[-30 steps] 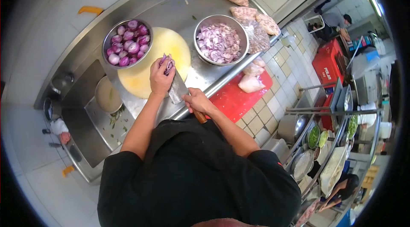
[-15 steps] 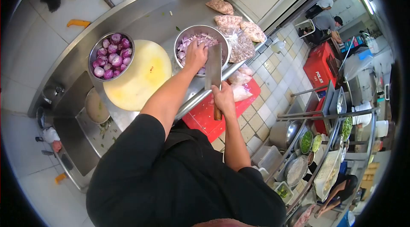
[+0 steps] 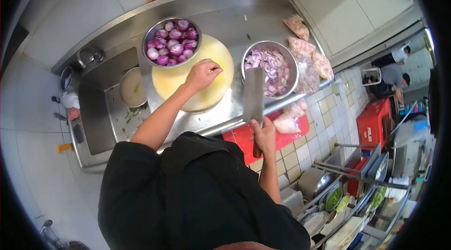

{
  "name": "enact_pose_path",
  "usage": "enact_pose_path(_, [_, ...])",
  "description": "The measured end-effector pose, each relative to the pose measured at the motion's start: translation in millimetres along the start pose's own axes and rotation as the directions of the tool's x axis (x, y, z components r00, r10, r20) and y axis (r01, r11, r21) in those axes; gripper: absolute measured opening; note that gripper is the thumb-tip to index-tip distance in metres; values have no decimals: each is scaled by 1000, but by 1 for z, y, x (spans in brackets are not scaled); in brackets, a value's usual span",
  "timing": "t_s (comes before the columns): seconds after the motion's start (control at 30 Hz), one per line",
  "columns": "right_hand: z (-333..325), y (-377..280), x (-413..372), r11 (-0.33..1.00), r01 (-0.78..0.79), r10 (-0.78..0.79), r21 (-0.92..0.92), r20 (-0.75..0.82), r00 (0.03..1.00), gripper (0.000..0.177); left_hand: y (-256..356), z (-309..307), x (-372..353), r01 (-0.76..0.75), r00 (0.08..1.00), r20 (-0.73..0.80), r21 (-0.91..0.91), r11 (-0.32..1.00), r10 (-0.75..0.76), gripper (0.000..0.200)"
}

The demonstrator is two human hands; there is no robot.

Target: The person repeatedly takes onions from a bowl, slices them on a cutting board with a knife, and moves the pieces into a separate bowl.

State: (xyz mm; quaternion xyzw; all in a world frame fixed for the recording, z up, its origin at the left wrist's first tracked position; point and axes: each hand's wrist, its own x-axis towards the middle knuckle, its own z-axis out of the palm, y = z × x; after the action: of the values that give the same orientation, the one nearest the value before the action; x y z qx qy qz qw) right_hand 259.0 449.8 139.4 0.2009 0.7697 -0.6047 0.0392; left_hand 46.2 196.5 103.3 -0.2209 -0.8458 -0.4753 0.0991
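Note:
My right hand (image 3: 264, 135) grips the wooden handle of a cleaver (image 3: 254, 94). Its broad blade points away from me, beside a metal bowl (image 3: 295, 79) of sliced red onions (image 3: 268, 69). Over the round, pale yellow cutting board (image 3: 218, 92) is my left hand (image 3: 203, 75), its fingers curled together; whatever they may hold is too small to make out. Behind that hand, a metal bowl (image 3: 146, 52) of whole peeled red onions (image 3: 174, 43) rests partly over the board's edge.
Several bags of chopped food (image 3: 305, 55) lie at the counter's right end. On the left is a sink (image 3: 96, 118) with a round pan (image 3: 133, 88). Below the counter, white bags (image 3: 287, 123) lie on a red surface (image 3: 242, 139). A crowded rack (image 3: 350, 175) stands at lower right; people are farther back.
My left hand has left the bowl of sliced onions and moved left over the cutting board, fingers curled. The cleaver stays in my right hand. The view has turned leftward.

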Motion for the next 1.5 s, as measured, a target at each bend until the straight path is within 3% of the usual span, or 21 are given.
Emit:
enact_pose_path(0.07, [20,2,7,996,5,4,-89,106,994,22,-23,-28,-4,-43,995,-94,15,999,44,18])
enact_pose_path(0.13, [41,1,15,983,-36,73,-178,200,977,24,-38,-67,3,98,984,-153,18,995,-94,15])
enact_pose_path(0.2, [57,-2,22,922,-18,119,-387,239,964,35,-61,-106,14,187,966,-205,138,972,-157,20])
enact_pose_path(0.27, [68,24,30,880,85,37,-467,246,968,37,-94,-137,24,274,943,-274,323,906,-188,30])
enact_pose_path(0.33, [74,25,29,848,74,64,-525,241,968,38,-97,-167,35,393,919,-210,458,798,-333,42])
enact_pose_path(0.43, [77,7,22,777,111,48,-620,234,971,38,-128,-174,52,310,933,-60,631,711,-354,55])
enact_pose_path(0.53, [81,1,20,731,161,-4,-663,232,973,35,-125,-166,63,308,872,53,713,630,-487,59])
enact_pose_path(0.63, [84,8,18,697,198,-52,-690,227,973,34,-137,-160,57,171,935,70,769,616,-347,61])
enact_pose_path(0.73, [88,8,12,683,184,-48,-707,208,977,34,-124,-164,53,222,948,26,659,719,-316,60])
enact_pose_path(0.77, [89,7,11,684,168,-34,-710,199,979,34,-124,-161,44,230,972,-83,529,817,-220,59])
enact_pose_path(0.87, [93,25,16,710,194,-64,-677,212,975,35,-56,-138,3,102,983,-177,304,947,-49,57])
enact_pose_path(0.9, [93,26,20,752,103,49,-651,212,976,36,-44,-117,-18,105,988,-136,228,968,-75,56])
enact_pose_path(0.93, [93,22,20,729,113,24,-675,190,982,36,-35,-97,-39,112,990,-99,149,983,-98,55])
enact_pose_path(1.0, [92,8,15,675,137,-28,-724,161,987,36,-28,-56,-85,210,972,57,239,948,-230,58])
enact_pose_path(1.03, [91,5,14,695,141,-23,-705,175,984,36,-26,-41,-106,253,945,133,288,924,-300,60])
enact_pose_path(1.1, [89,-7,9,726,158,-38,-669,191,981,38,-27,-28,-131,239,958,83,305,922,-275,65])
enact_pose_path(1.2, [87,-18,7,832,35,91,-554,198,976,38,-21,-28,-140,188,982,-19,262,947,-190,80])
enact_pose_path(1.23, [88,-14,7,854,87,7,-513,178,984,33,-16,-30,-135,152,988,-28,240,959,-150,81])
enact_pose_path(1.33, [79,-47,-5,939,-94,138,-332,112,984,29,12,-22,-104,-104,994,8,186,977,104,85])
enact_pose_path(1.4, [66,-42,-8,976,-41,51,-216,42,998,25,35,7,-76,-273,961,80,136,952,264,86])
enact_pose_path(1.5, [49,-48,-20,999,18,-12,49,-130,991,19,51,60,-33,-381,915,187,105,919,358,86])
